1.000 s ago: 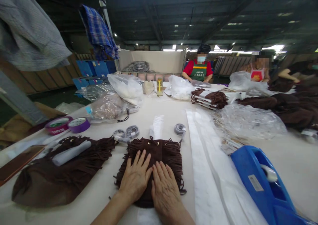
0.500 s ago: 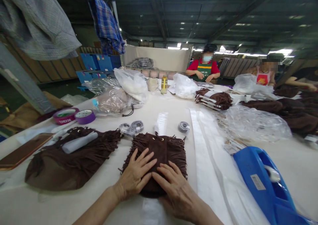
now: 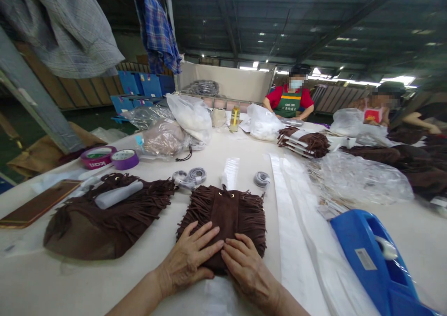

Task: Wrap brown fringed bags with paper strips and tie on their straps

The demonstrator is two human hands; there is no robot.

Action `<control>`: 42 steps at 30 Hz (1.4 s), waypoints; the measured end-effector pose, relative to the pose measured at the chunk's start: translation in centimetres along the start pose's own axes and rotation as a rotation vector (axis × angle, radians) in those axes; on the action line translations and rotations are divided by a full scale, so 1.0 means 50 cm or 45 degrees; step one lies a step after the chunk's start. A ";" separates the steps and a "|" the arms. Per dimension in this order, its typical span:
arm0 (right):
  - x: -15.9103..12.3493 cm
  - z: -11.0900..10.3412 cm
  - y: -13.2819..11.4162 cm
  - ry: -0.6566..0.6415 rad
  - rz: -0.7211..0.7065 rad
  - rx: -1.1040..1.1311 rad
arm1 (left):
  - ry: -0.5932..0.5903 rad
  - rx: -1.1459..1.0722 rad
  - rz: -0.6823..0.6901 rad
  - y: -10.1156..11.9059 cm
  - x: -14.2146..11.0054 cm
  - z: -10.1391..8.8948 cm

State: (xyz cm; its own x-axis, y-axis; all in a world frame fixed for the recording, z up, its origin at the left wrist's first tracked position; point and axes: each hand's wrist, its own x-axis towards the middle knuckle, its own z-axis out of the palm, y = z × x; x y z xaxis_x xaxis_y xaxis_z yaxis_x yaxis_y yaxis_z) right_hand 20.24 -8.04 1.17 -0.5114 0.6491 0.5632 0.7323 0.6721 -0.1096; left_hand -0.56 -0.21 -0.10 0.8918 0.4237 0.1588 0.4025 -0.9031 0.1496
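A dark brown fringed suede bag (image 3: pixel 224 213) lies flat on the table before me, its eyelets and drawstring knot at the far end. My left hand (image 3: pixel 192 253) rests on its lower left part with the fingers stretched out. Lying on the lower right part is my right hand (image 3: pixel 246 265), its fingers extended and flat. The fingertips of both hands nearly meet over the middle of the bag. Grey coiled straps (image 3: pixel 190 177) sit beyond its left corner, and another coiled strap (image 3: pixel 261 179) beyond its right one. A clear plastic strip (image 3: pixel 231 171) lies between them.
On the left lies a second brown fringed bag (image 3: pixel 91 227) with a rolled white sheet (image 3: pixel 118 194) on it. Behind are purple tape rolls (image 3: pixel 125 159). White plastic sheeting (image 3: pixel 296 232) and a blue tape dispenser (image 3: pixel 370 255) lie on the right. A co-worker (image 3: pixel 291 99) stands across the table.
Both hands have slid toward the near end of the bag, uncovering more of its front. My right fingers have drawn closer together. The whole view has shifted slightly.
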 end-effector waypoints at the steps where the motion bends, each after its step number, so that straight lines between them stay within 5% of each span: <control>1: -0.002 0.002 -0.001 0.009 -0.016 -0.005 | -0.010 0.000 0.000 0.001 0.000 -0.001; 12: -0.034 0.043 -0.017 0.009 -0.098 -0.437 | 0.019 0.151 0.118 0.008 0.001 -0.018; 21: 0.008 0.001 -0.033 -0.193 -0.254 -0.568 | -0.076 0.151 0.220 0.025 0.033 -0.068; 26: 0.008 -0.010 -0.029 -0.034 -0.140 -0.485 | 0.018 0.371 0.276 0.040 0.043 -0.029; 31: -0.026 -0.025 -0.058 0.152 -0.133 -0.392 | 0.360 0.504 0.340 0.035 0.040 0.014; 38: -0.077 0.062 -0.105 0.574 0.008 -0.334 | 0.417 0.494 0.365 0.027 0.051 0.009; 42: -0.083 0.087 -0.103 0.638 0.016 -0.330 | 0.404 0.522 0.410 0.025 0.054 0.008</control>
State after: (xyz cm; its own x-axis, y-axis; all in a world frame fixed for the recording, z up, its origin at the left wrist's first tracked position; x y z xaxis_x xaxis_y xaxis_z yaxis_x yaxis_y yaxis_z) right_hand 16.64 -12.65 -4.14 -0.2724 0.3654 0.8901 0.8559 0.5147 0.0506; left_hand 2.41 -0.21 0.14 0.9020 0.0677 0.4263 0.2257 -0.9159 -0.3320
